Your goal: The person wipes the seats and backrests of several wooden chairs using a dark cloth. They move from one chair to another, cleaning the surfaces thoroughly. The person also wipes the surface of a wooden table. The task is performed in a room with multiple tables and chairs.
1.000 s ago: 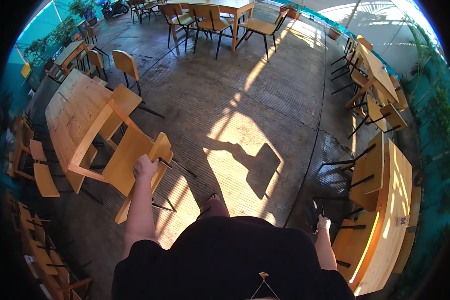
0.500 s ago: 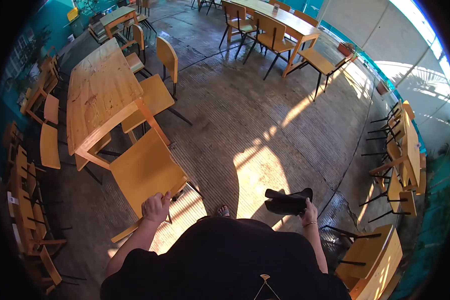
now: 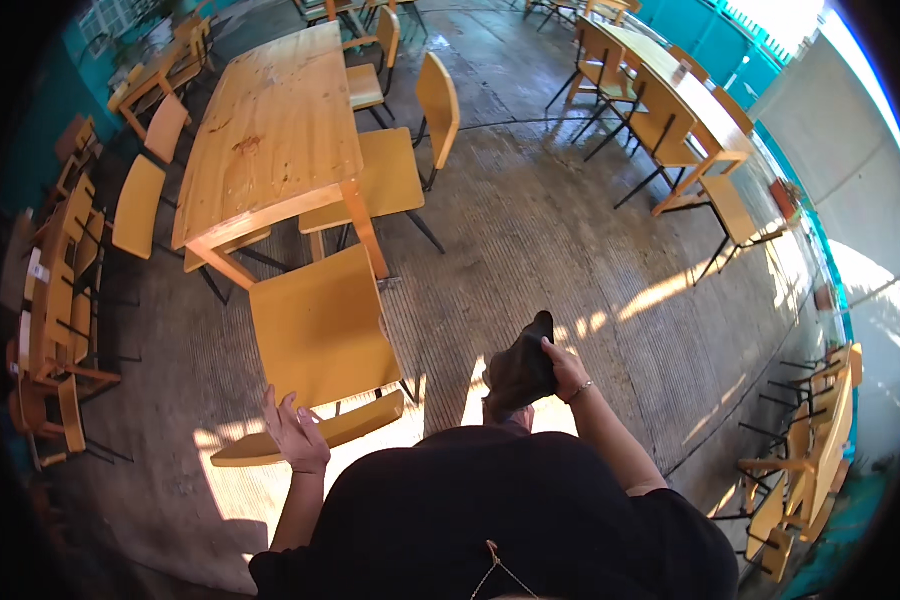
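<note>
My right hand [image 3: 568, 371] is closed on a limp, dark folded cloth [image 3: 522, 368], held in front of my body above the floor. Fingers apart, my left hand [image 3: 296, 434] is just in front of the backrest of a yellow wooden chair [image 3: 320, 325] and holds nothing. Whether its fingertips touch the chair cannot be made out. The chair's seat faces a long wooden table [image 3: 275, 130], which has a dark stain on its top.
More chairs line both sides of that table, including one on its right [image 3: 385, 185]. A second long table [image 3: 660, 75] with chairs is at the far right. Stacked furniture [image 3: 805, 450] stands along the right wall, and more tables with chairs [image 3: 70, 300] along the left.
My left hand has let go of the chair back and its fingers have spread. My right hand has swung forward and inward with the dark cloth. The view has shifted toward the left.
</note>
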Motion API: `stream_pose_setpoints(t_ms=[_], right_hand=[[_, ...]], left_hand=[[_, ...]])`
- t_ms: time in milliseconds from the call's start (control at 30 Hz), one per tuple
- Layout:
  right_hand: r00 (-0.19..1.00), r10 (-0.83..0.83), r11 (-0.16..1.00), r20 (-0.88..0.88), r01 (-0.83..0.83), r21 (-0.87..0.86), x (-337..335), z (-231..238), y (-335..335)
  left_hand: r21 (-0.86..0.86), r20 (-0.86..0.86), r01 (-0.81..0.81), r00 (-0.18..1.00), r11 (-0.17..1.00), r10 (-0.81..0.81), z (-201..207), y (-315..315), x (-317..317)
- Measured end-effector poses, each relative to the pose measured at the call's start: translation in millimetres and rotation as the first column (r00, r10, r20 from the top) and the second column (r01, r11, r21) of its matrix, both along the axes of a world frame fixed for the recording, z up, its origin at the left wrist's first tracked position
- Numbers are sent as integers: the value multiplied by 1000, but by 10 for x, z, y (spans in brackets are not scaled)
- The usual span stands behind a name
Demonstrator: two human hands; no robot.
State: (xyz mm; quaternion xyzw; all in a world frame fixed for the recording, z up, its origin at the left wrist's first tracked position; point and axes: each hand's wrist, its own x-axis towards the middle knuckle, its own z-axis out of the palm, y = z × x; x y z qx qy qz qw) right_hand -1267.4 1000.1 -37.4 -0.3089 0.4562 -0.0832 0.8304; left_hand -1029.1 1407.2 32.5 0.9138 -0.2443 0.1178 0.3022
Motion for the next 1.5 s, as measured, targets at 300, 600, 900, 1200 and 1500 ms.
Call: stream_pose_setpoints(t_ms=[300,600,900,1200,1500], right_hand=[[766,637,756,-84,-643,-122,1625,269,-852],[260,938,55,-230,-766,-640,3744,1009,-466],[-49,678,-733,-733,33,-680,4521,984,619],[-260,399,-892,-879,-333,-306,4602,-1136,686],[-67,441,-846,-895,-364,-390,5458,-1671,1552]], left_hand=[[-163,63,-697,699,698,713,-241,13,-8],[86,8,-976,202,200,979,-267,-168,27],[8,154,-924,380,383,912,-280,-191,57],[112,140,-916,399,386,906,-240,-205,43],[215,86,-949,252,229,964,-127,-279,105]])
